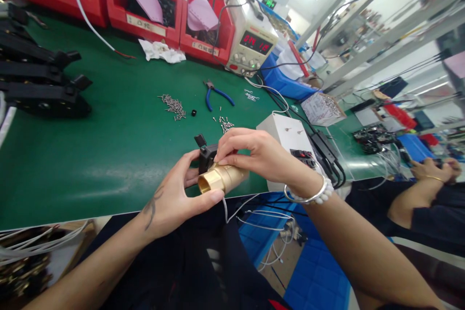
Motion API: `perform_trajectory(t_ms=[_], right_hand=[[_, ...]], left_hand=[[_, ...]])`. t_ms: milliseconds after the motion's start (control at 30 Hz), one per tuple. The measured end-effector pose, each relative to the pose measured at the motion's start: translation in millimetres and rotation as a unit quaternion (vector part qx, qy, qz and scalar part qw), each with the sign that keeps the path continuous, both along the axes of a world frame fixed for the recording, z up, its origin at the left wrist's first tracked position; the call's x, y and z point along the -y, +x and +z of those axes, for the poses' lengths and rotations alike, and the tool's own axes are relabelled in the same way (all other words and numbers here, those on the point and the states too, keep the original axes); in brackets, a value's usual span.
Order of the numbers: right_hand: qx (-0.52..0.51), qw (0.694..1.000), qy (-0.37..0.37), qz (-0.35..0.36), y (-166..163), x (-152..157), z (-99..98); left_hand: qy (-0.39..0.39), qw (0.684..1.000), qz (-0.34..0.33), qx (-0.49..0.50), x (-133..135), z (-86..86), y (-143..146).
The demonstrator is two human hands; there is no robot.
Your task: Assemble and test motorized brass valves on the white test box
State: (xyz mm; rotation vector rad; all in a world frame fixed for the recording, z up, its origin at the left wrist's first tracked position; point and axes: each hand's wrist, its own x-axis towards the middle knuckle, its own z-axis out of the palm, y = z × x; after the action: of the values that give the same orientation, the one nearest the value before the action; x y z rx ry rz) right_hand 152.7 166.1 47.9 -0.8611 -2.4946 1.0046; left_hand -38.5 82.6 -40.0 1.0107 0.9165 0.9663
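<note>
My left hand (pixel 181 186) wraps round a brass valve (pixel 223 179), its thumb along the near side and its fingers behind. The threaded open end of the valve faces left. A black plastic housing (pixel 207 155) with a small knob sits against the valve's far side. Over the top of the brass body, my right hand (pixel 247 151) has thumb and fingertips pinched together where brass and black meet; whatever lies between them is too small or hidden. A thin white cable (pixel 225 210) hangs below the valve.
Small screws (pixel 174 106) lie in piles near blue-handled cutters (pixel 217 94). Red bins (pixel 145 24) and a power supply (pixel 252 34) line the back. A white switch box (pixel 285 131) stands right, black housings (pixel 36 77) left. Another person's hands (pixel 432 172) work at far right.
</note>
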Motion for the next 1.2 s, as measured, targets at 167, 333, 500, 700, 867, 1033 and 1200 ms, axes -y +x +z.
perform_trajectory(t_ms=[167, 333, 500, 700, 867, 1033, 1200], right_hand=[[0.049, 0.998, 0.035, 0.014, -3.2, -1.7, -0.4], [0.105, 0.992, 0.063, 0.022, -9.7, 1.0, 4.3], [0.237, 0.971, -0.022, -0.003, -30.7, -11.1, 22.3], [0.274, 0.954, -0.098, -0.069, -41.2, -77.2, 23.8], [0.345, 0.896, 0.06, -0.273, -40.0, -126.2, -15.1], [0.375, 0.883, 0.046, -0.277, -56.0, -127.6, -38.3], [0.324, 0.894, 0.107, -0.289, -47.5, -90.8, -11.9]], left_hand=[[-0.008, 0.999, 0.031, 0.014, 2.0, 1.4, 1.6], [-0.012, 0.999, 0.035, 0.008, 2.4, -1.0, 1.4], [-0.016, 1.0, 0.012, 0.006, 0.1, -3.0, -1.0], [-0.037, 0.999, 0.002, 0.019, -0.5, -0.4, -1.2], [-0.061, 0.998, 0.015, 0.026, 0.4, 2.1, -0.3], [-0.057, 0.998, 0.02, 0.032, -0.2, 1.1, -1.8], [-0.062, 0.989, 0.075, 0.112, -7.1, 9.4, -2.7]])
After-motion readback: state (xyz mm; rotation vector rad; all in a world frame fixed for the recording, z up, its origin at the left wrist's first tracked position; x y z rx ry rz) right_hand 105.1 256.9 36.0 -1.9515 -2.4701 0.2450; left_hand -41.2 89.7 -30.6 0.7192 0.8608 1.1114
